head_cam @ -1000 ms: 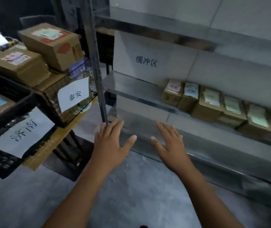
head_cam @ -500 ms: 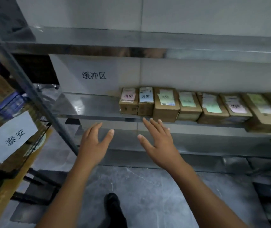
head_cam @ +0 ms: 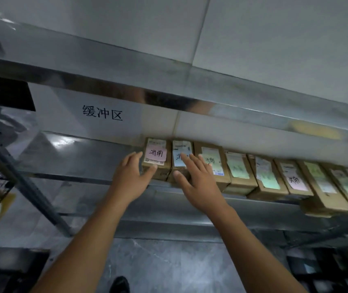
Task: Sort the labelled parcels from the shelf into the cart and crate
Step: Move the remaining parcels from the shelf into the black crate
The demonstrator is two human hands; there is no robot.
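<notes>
Fingers (head_cam: 131,160): straight, spread, gripping nothing on both hands. Left hand (head_cam: 129,176) at pink-label parcel (head_cam: 157,154), right hand (head_cam: 199,182) over blue-label parcel (head_cam: 182,147), at the row's left end on shelf (head_cam: 80,159). Risk: the 2 sit tight together, so lifting one may drag its neighbour off the edge.

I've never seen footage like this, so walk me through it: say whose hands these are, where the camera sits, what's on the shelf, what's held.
No machine here: a person works bare-handed, and the one camera sits on their head, looking forward and down. A row of brown labelled parcels stands on a metal shelf. The left hand is at the pink-label parcel, fingers straight along its side. The right hand lies flat over the blue-label parcel beside it. Nothing is gripped or lifted yet.
</notes>
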